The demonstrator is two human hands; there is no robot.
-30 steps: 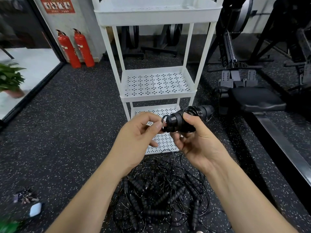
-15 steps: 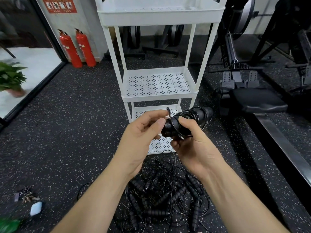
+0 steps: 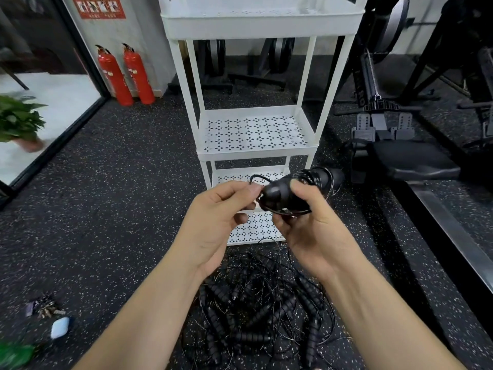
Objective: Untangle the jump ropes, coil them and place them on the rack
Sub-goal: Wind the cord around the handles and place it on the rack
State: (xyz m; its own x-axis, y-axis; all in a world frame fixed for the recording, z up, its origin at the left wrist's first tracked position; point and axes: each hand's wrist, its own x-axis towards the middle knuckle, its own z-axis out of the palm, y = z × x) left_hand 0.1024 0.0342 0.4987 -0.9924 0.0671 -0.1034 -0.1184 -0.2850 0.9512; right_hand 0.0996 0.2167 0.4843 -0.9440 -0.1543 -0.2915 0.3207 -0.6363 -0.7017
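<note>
right hand (image 3: pixel 312 231) clamps the coiled jump rope (image 3: pixel 301 186) against its palm; left hand (image 3: pixel 213 222) pinches the cord's loose end (image 3: pixel 255 180) beside it. a slipped pinch could unwind the coil into the tangle (image 3: pixel 261 311) below.

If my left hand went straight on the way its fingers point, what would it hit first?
Probably the coiled jump rope gripped in your right hand: your left hand points at its black handle end, pinching the cord right beside it, with nothing between.

Speckled floor (image 3: pixel 106 209), tangled jump ropes (image 3: pixel 261 313), white rack (image 3: pixel 256 153)
</note>
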